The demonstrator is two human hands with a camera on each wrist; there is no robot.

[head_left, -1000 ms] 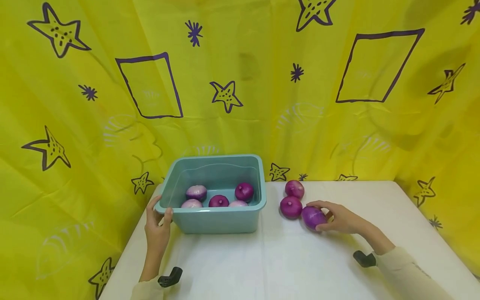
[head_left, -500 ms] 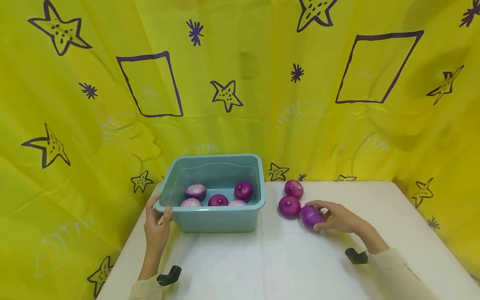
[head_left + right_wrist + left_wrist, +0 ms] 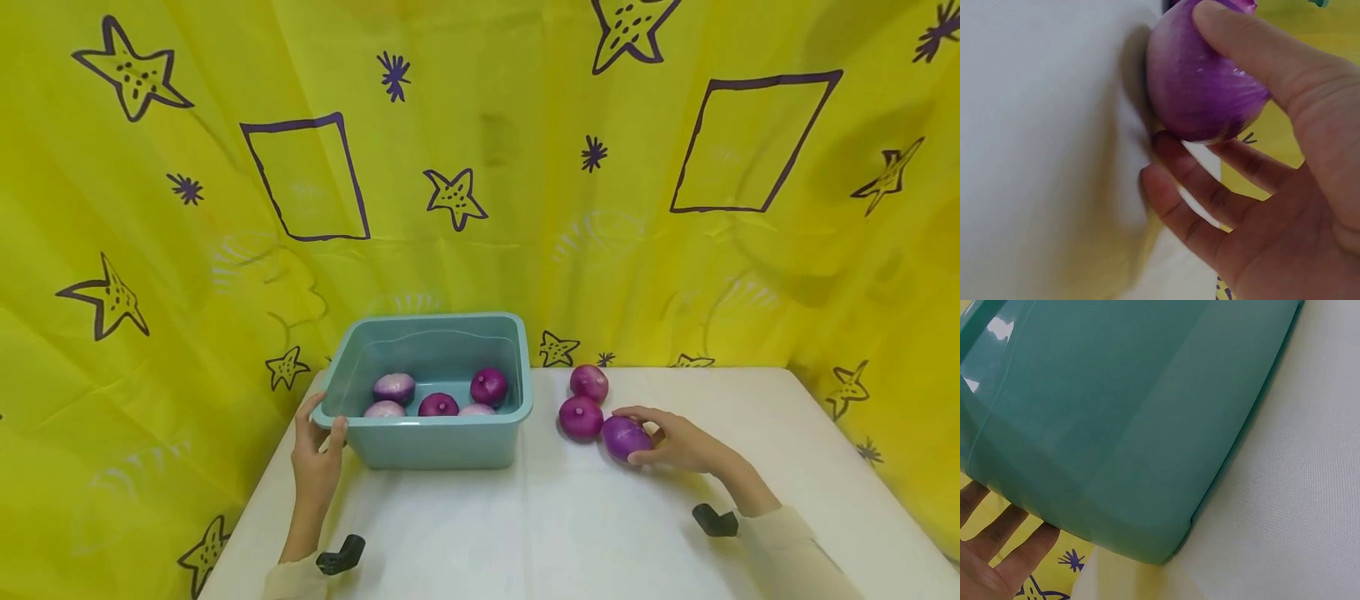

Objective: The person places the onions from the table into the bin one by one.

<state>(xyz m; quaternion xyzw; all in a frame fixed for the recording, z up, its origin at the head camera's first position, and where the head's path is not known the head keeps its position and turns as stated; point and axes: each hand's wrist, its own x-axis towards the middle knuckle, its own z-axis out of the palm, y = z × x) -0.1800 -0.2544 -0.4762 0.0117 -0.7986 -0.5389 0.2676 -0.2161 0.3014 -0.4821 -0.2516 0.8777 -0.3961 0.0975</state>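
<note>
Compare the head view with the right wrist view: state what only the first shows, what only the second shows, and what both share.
Only the head view shows the teal tub holding five onions, the left hand gripping its near left corner, two more loose onions on the white table, and the yellow backdrop's stars. Only the right wrist view shows close up how the thumb and fingers wrap the onion. Both show the right hand holding a purple onion that rests on the table.
</note>
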